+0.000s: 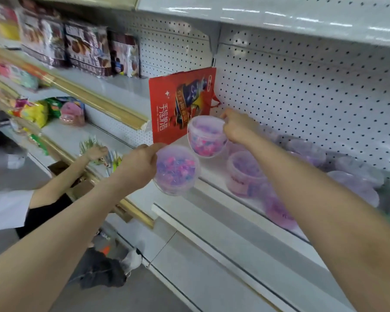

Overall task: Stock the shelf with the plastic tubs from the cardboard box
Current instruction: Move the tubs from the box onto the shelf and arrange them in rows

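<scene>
- Clear round plastic tubs of pink, purple and blue bits, two of them in the air. Which step, judging from this?
- Placing, by the look of it. From the left: lower tub gripped at its rim by the left hand, out in front of the white metal shelf, not yet over it. Higher tub pinched at its rim by the right hand, over the shelf's left end, just beside the upright red printed card bag.
- Hands together or apart?
- Apart, each clamped on its own tub, the two tubs close to touching.
- And next?
- Probably lowering the higher tub upright onto the bare patch between the red bag and the nearest shelved tub, then bringing the lower one in beside it. Worth minding that neighbour.
- Anything hard to make out?
- Plenty. Far left, brown cardboard box mostly hidden behind another person's arm, so no telling how many tubs left inside. Most fingertips hidden behind the tubs. Lids on or off: cannot tell. Further right, shelved row smeared into purple blur and partly covered by the right forearm, so no counting it
</scene>
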A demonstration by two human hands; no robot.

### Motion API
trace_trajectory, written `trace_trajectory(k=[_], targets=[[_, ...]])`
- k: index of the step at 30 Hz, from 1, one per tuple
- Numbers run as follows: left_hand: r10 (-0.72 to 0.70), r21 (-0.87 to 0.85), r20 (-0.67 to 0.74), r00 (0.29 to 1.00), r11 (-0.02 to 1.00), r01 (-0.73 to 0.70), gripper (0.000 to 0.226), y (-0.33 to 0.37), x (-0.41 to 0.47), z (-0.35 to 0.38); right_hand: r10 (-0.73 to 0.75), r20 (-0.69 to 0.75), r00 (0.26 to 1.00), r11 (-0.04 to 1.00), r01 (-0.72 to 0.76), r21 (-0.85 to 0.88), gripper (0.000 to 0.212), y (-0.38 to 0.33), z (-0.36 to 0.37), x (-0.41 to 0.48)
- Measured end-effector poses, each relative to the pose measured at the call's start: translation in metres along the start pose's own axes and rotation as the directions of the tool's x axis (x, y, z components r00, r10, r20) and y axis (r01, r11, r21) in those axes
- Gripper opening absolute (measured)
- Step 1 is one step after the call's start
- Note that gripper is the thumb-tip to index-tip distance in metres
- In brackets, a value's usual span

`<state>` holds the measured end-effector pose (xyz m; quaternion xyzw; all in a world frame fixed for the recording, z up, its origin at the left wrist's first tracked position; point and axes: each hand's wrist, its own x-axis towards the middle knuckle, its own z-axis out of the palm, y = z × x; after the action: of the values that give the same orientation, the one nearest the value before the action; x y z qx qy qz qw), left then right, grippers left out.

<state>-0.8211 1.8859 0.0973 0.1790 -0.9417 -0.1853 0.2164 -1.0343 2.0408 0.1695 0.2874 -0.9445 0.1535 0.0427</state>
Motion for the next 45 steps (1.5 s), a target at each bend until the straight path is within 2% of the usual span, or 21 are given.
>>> trace_trajectory(k=[5, 8, 12, 15, 16, 18, 20, 23, 25, 27, 29, 31, 32, 34, 37, 38, 42, 45], targets=[[-0.035, 0.039, 0.001, 0.999, 0.999, 0.035, 0.045, -0.001, 0.030, 0.015, -0.050, 0.049, 0.998, 0.997, 0.053, -0.060, 0.045, 0.009, 0.029, 0.045], [-0.055, 0.034, 0.001, 0.998, 0.998, 0.055, 0.043, 0.002, 0.043, 0.022, 0.012, 0.025, 1.000, 0.990, -0.008, -0.138, 0.040, 0.011, 0.042, 0.061], [-0.087, -0.046, 0.046, 0.995, 0.995, 0.089, 0.042, 0.008, 0.056, 0.029, 0.076, 0.077, 0.994, 0.993, -0.069, -0.095, 0.035, 0.015, 0.049, 0.072], [-0.124, -0.085, 0.079, 0.989, 0.988, 0.131, 0.042, 0.013, 0.064, 0.034, -0.025, 0.102, 0.994, 0.993, 0.037, -0.113, 0.034, 0.026, 0.039, 0.081], [-0.142, -0.109, 0.091, 0.986, 0.982, 0.152, 0.041, 0.015, 0.066, 0.036, -0.096, 0.145, 0.985, 0.986, 0.114, -0.123, 0.039, 0.031, 0.037, 0.083], [-0.190, -0.173, 0.124, 0.974, 0.962, 0.210, 0.041, 0.017, 0.069, 0.039, -0.194, 0.329, 0.924, 0.970, 0.231, -0.076, 0.049, 0.041, 0.035, 0.083], [-0.231, -0.232, 0.148, 0.962, 0.937, 0.261, 0.039, 0.018, 0.071, 0.041, -0.230, 0.419, 0.878, 0.970, 0.243, 0.022, 0.060, 0.048, 0.038, 0.081], [-0.252, -0.312, 0.150, 0.956, 0.906, 0.287, 0.033, 0.017, 0.073, 0.042, -0.293, 0.347, 0.891, 0.954, 0.297, 0.044, 0.064, 0.048, 0.039, 0.079], [-0.235, -0.344, 0.151, 0.960, 0.898, 0.273, 0.029, 0.015, 0.072, 0.042, -0.292, 0.276, 0.916, 0.946, 0.319, -0.059, 0.056, 0.041, 0.043, 0.076], [-0.210, -0.344, 0.160, 0.964, 0.904, 0.254, 0.027, 0.012, 0.072, 0.041, -0.285, 0.163, 0.945, 0.947, 0.304, -0.104, 0.037, 0.029, 0.050, 0.071], [-0.176, -0.288, 0.170, 0.970, 0.932, 0.220, 0.034, 0.010, 0.071, 0.039, -0.321, 0.087, 0.943, 0.947, 0.317, 0.055, 0.025, 0.019, 0.056, 0.068], [-0.110, -0.179, 0.164, 0.980, 0.974, 0.139, 0.047, 0.009, 0.068, 0.038, -0.316, 0.074, 0.946, 0.926, 0.290, 0.243, 0.022, 0.015, 0.054, 0.068], [-0.058, -0.115, 0.140, 0.988, 0.991, 0.075, 0.052, 0.009, 0.065, 0.037, -0.295, 0.097, 0.951, 0.927, 0.259, 0.272, 0.029, 0.017, 0.050, 0.069], [0.087, -0.013, 0.031, 0.996, 0.996, -0.087, 0.053, 0.008, 0.062, 0.039, -0.281, 0.156, 0.947, 0.943, 0.242, 0.227, 0.047, 0.026, 0.043, 0.071], [0.256, 0.056, -0.081, 0.963, 0.966, -0.252, 0.033, 0.017, 0.061, 0.040, -0.303, 0.283, 0.910, 0.949, 0.315, 0.005, 0.051, 0.042, 0.040, 0.077], [0.286, 0.082, -0.072, 0.956, 0.956, -0.280, 0.035, 0.023, 0.062, 0.042, -0.299, 0.314, 0.901, 0.946, 0.324, -0.029, 0.052, 0.045, 0.039, 0.077], [0.315, 0.326, 0.102, 0.944, 0.886, -0.331, 0.072, 0.035, 0.067, 0.056, -0.292, 0.286, 0.913, 0.953, 0.304, 0.003, 0.049, 0.046, 0.036, 0.071], [0.379, 0.359, 0.117, 0.918, 0.846, -0.395, 0.063, 0.034, 0.073, 0.057, -0.312, 0.167, 0.935, 0.947, 0.320, -0.020, 0.040, 0.044, 0.044, 0.069]])
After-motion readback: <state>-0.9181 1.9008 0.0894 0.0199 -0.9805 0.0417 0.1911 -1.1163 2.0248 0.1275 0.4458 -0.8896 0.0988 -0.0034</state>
